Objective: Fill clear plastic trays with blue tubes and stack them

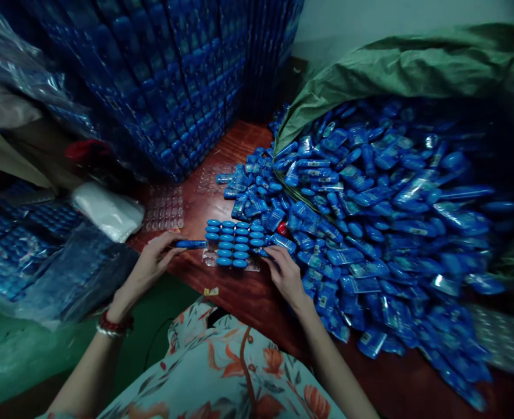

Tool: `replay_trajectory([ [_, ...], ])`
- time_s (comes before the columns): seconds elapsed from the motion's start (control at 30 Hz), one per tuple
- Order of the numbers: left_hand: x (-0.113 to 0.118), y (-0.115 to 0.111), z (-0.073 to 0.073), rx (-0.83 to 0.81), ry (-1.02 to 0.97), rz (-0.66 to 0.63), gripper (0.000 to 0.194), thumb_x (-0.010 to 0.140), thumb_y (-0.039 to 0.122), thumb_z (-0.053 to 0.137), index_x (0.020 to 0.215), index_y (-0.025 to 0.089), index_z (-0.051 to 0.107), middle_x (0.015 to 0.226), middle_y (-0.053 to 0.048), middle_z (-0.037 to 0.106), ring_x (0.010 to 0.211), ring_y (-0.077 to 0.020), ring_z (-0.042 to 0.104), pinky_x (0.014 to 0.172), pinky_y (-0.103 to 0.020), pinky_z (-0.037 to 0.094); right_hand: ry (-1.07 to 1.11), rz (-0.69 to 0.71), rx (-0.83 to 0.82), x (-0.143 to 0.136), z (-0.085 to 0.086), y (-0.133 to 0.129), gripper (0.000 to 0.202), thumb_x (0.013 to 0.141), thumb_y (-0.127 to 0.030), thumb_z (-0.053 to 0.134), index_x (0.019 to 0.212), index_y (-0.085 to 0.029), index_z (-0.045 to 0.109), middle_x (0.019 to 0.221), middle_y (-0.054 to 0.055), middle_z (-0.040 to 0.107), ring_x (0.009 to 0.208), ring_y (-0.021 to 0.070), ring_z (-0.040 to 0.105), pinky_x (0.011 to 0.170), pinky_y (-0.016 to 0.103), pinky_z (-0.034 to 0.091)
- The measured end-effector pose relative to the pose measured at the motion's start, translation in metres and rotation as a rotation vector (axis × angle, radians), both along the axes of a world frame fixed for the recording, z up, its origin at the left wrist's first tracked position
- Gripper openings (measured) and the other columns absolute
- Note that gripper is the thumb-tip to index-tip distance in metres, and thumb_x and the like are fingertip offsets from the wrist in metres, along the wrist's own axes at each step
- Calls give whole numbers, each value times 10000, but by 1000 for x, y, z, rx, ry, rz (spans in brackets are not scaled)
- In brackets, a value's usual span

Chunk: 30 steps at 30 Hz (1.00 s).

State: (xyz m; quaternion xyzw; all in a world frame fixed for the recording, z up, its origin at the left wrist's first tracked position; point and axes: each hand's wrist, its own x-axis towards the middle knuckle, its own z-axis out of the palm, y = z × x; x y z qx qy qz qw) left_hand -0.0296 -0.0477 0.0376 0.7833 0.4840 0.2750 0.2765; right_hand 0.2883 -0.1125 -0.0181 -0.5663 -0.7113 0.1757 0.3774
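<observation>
Across the dark red desk, a block of short blue containers sits in rows between the two hands, with part of a clear moulded tray showing beneath it. The left hand pinches one end of a slim blue container, which points toward the block's left side. The right hand has its fingers closed on a blue piece at the block's right edge; its shape is mostly covered.

A big heap of blue containers spills from a green sack, crowding the desk right up to the right hand and forearm. A small red object lies among them, near that hand. Beyond the block stands a tall stack of blue packs. More clear trays lie past the left hand, beside a white plastic bundle. Farther left are plastic-wrapped blue packs. A yellow scrap rests near the desk's front edge, close to the person's floral clothing.
</observation>
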Motion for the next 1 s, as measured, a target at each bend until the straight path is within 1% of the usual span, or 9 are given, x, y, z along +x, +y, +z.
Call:
replay_trajectory([
  [0.13, 10, -14, -29, 42, 99, 70, 195, 888, 294, 456, 990, 168, 564, 892, -64, 618, 820, -186, 599, 743, -309, 497, -279, 140, -16, -2, 8, 14, 306, 941, -196, 371, 1150, -208, 595, 1003, 91, 622, 910, 185, 603, 774, 314, 518],
  [0.27, 26, -13, -37, 124, 267, -18, 320, 860, 116, 345, 1087, 197, 555, 1035, -75, 578, 912, -174, 571, 773, -292, 489, -565, 201, -2, -9, 22, 21, 326, 925, -115, 355, 1093, -209, 618, 921, 78, 621, 809, 180, 569, 704, 297, 460],
  [0.4, 33, -6, -27, 191, 393, -230, 379, 842, 42, 318, 1098, 197, 551, 1029, -85, 581, 893, -181, 548, 768, -296, 482, -689, 198, 9, -15, 24, 23, 323, 918, -90, 368, 1081, -208, 622, 903, 75, 616, 796, 181, 542, 688, 301, 397],
  [0.53, 43, 4, -11, 205, 575, -436, 282, 842, 19, 363, 984, 167, 557, 979, -92, 583, 846, -202, 537, 725, -315, 478, -722, 146, 7, -19, 21, 18, 339, 909, -83, 386, 1130, -205, 612, 942, 97, 619, 826, 202, 524, 698, 327, 371],
  [0.63, 54, 11, -7, 203, 677, -541, 208, 847, 26, 406, 917, 165, 545, 940, -77, 568, 821, -195, 534, 695, -298, 476, -730, 71, 19, -25, 17, 11, 355, 907, -92, 389, 1162, -209, 607, 978, 113, 620, 840, 220, 508, 680, 340, 361],
  [0.77, 65, 13, -14, 234, 780, -575, 168, 859, 44, 417, 872, 159, 538, 906, -85, 557, 809, -197, 536, 683, -298, 480, -621, -23, 51, -28, 14, 4, 346, 911, -132, 417, 1180, -228, 613, 1048, 119, 594, 881, 217, 513, 691, 330, 365],
  [0.83, 63, 12, -13, 255, 809, -572, 175, 857, 39, 411, 887, 155, 539, 917, -87, 566, 804, -190, 544, 686, -291, 480, -483, -48, 45, -23, 16, 8, 329, 934, -182, 409, 1186, -234, 612, 984, 93, 599, 858, 193, 528, 714, 315, 381],
  [0.9, 59, 14, -6, 264, 808, -555, 219, 849, 29, 409, 978, 153, 535, 948, -84, 583, 793, -177, 556, 694, -283, 476, -396, -123, 18, -14, 23, 20, 328, 956, -222, 377, 1188, -227, 610, 903, 67, 607, 828, 177, 540, 729, 303, 388],
  [1.0, 58, 30, 11, 272, 759, -492, 280, 853, 47, 414, 1089, 162, 510, 911, -69, 606, 788, -172, 574, 717, -284, 462, -524, -250, -102, -2, 40, 51, 310, 956, -250, 381, 1132, -198, 632, 914, 82, 636, 901, 215, 544, 750, 327, 376],
])
